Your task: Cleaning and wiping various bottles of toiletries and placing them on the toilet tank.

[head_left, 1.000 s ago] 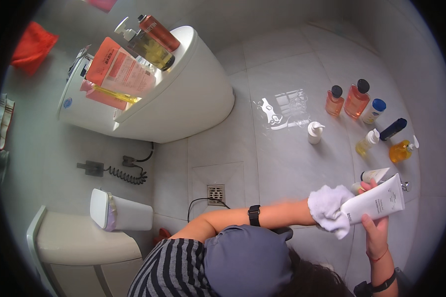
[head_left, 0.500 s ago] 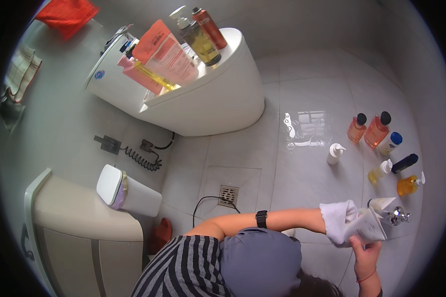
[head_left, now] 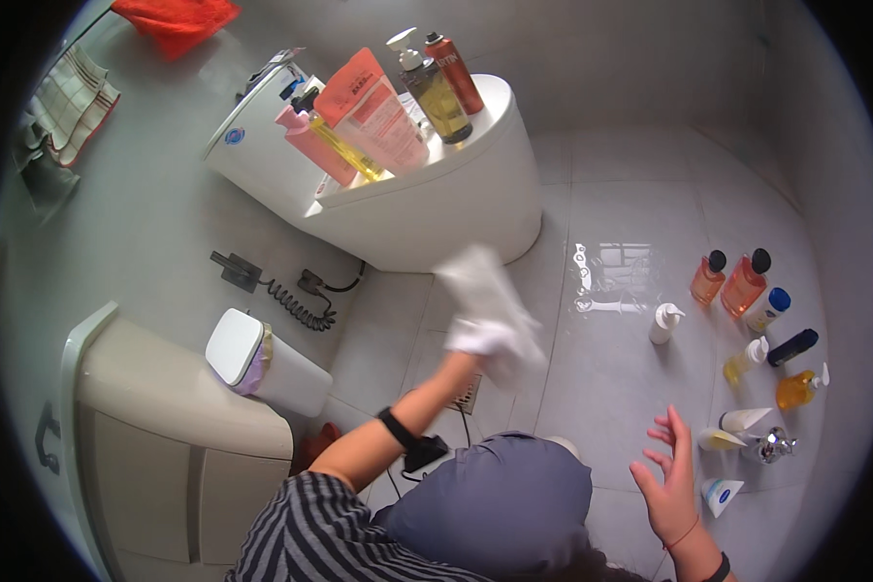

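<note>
My left hand (head_left: 483, 339), blurred by motion, is wrapped in a white cloth (head_left: 485, 281). It hangs over the floor between the toilet (head_left: 427, 218) and the floor drain (head_left: 468, 396); its fingers are hidden, but the cloth moves with it. At the lower right my right hand (head_left: 667, 480) is open, fingers spread and holding nothing. Beside it, a white and blue tube (head_left: 722, 495) stands on the tiles. Just beyond are a pale yellow tube (head_left: 720, 439), a white tube (head_left: 747, 419) and a shiny silver bottle (head_left: 772, 444).
Several bottles stand along the right wall, among them an orange pump bottle (head_left: 797, 390) and a pink bottle (head_left: 745, 285). A white pump bottle (head_left: 663, 324) stands apart, near wet tiles (head_left: 616, 281). More bottles crowd the toilet lid. A white bin (head_left: 296, 376) stands by the beige cabinet (head_left: 175, 417).
My left hand has swung left with the white cloth, away from the tubes. My right hand has let go of a tube and opened. The view has shifted slightly.
</note>
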Available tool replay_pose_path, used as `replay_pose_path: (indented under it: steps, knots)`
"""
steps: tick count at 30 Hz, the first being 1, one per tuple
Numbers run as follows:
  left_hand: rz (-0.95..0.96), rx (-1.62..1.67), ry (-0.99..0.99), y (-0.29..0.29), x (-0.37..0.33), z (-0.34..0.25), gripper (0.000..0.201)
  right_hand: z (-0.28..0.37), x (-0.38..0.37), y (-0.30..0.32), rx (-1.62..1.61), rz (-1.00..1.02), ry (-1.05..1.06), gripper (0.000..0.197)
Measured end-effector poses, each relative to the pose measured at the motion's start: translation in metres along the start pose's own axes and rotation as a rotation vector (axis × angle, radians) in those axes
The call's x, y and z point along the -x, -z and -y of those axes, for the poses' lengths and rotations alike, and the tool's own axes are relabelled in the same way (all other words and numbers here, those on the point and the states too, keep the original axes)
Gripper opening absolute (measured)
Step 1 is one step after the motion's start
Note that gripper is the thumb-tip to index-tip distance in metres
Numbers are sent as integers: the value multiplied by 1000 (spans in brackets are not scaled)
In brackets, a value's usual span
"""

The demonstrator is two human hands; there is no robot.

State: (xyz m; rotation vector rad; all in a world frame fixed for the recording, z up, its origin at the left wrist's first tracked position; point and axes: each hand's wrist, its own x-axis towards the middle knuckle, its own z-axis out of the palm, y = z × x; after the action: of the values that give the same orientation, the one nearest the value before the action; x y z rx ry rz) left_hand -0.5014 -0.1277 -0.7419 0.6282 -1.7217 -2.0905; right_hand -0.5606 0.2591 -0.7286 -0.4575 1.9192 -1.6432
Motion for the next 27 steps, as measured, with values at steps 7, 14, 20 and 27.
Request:
replay_pose_path:
  steps: [7, 14, 20, 27]
  knots:
    - [-995, -331, -735, 223, -77, -175, 14, -33, 22, -26, -53, 148, -136, 58]
    - [-1041, -358, -666, 343, -161, -204, 16, -32, 25, -35, 82, 260, -205, 52]
    - [-1156, -189, -330, 359, -191, -176, 43, -33, 21, -34, 166, 243, -297, 51]
    - [-986, -470, -269, 384, -205, -196, 22, -41, 12, -27, 176, 152, -342, 48]
